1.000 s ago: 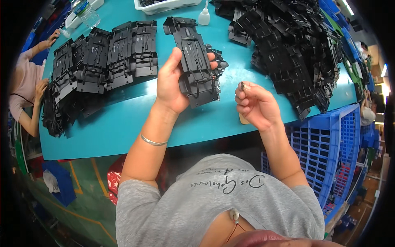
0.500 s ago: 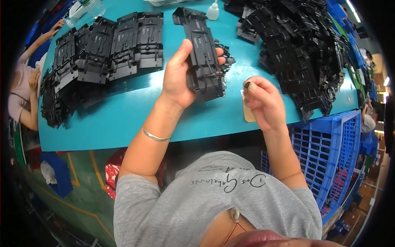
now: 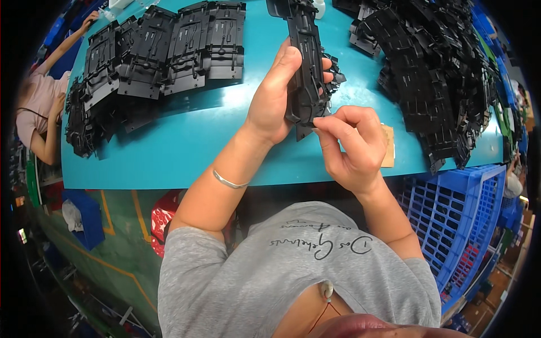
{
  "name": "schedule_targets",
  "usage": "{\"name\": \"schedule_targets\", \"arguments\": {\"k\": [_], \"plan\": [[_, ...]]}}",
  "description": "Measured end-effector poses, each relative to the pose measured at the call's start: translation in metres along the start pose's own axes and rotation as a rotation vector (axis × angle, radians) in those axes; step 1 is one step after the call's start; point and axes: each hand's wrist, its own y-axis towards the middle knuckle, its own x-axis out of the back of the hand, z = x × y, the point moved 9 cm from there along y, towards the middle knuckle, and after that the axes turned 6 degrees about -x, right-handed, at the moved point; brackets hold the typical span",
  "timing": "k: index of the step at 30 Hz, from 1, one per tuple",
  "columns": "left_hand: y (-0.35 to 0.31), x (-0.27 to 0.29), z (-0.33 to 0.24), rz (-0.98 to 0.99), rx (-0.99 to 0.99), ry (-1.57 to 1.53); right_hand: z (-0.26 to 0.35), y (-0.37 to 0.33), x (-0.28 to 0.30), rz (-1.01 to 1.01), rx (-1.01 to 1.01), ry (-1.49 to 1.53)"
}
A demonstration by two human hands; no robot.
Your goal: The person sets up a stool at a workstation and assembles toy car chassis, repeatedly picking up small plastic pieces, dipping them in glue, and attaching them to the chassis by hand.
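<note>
My left hand (image 3: 270,107) is closed round a long black molded plastic part (image 3: 307,62), its thumb along the near side and fingertips showing past the far side. The part is held up over the table, tilted, with clips and ribs along its face. At its lower end my right hand (image 3: 358,146) pinches with thumb and forefinger, the fingertips against the part's edge. Whatever sits between those fingertips is hidden. Beside the right hand a beige card or pad (image 3: 388,147) lies on the turquoise table (image 3: 197,152), partly covered by that hand.
Rows of similar black parts (image 3: 186,50) stand on the left, and a large heap of them (image 3: 422,90) fills the right. A white bottle (image 3: 319,8) is at the back. Blue crates (image 3: 451,219) stand right of me. Another person (image 3: 42,118) is at the far left.
My right hand has moved left and up to the part's lower end; the small dark piece seen in its fingers before is now hidden. The part has turned more edge-on.
</note>
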Motion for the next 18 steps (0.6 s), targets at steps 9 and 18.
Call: {"name": "schedule_targets", "arguments": {"k": [9,18], "plan": [[-0.0002,-0.0058,-0.0024,0.003,-0.001,-0.018,-0.0009,-0.0050,-0.0070,-0.021,0.060,-0.047],[-0.0006,-0.0041,-0.0006,-0.002,0.003,-0.009,-0.0024,-0.0067,-0.0091,-0.006,0.066,-0.045]]}}
